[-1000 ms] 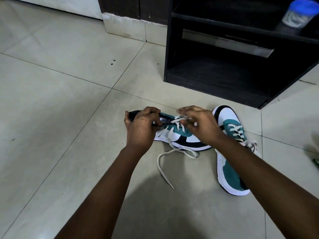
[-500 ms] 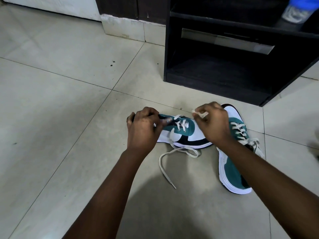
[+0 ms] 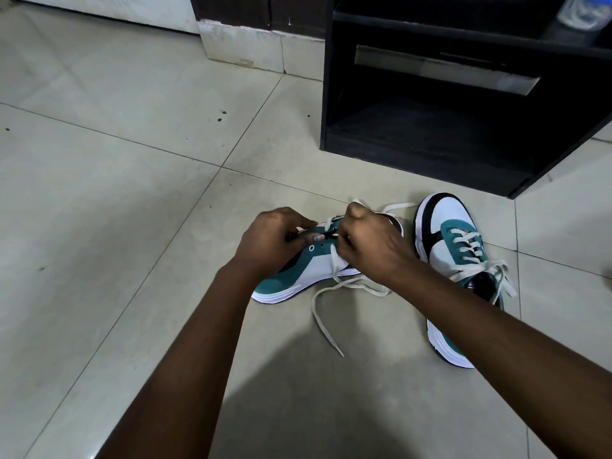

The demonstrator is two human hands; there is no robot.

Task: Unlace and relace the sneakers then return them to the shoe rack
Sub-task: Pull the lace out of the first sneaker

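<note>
Since half a second before, the right hand [image 3: 371, 250] had come back in from beside the laced sneaker [image 3: 460, 270] to the eyelets of the near sneaker [image 3: 308, 270], its fingers [image 3: 344, 241] pinching the lace [image 3: 331, 309] there. The left hand [image 3: 271, 243] gripped that sneaker's collar, fingers curled round it, steadying it. Empty eyelets beside the left fingers suggested unlacing was under way, with relacing and shelving left to do. One lace end trailed on the tiled floor [image 3: 116, 210] nearer the person than the fingers. The dark shoe rack [image 3: 430, 154] stood beyond the fingers, against a wall.
</note>
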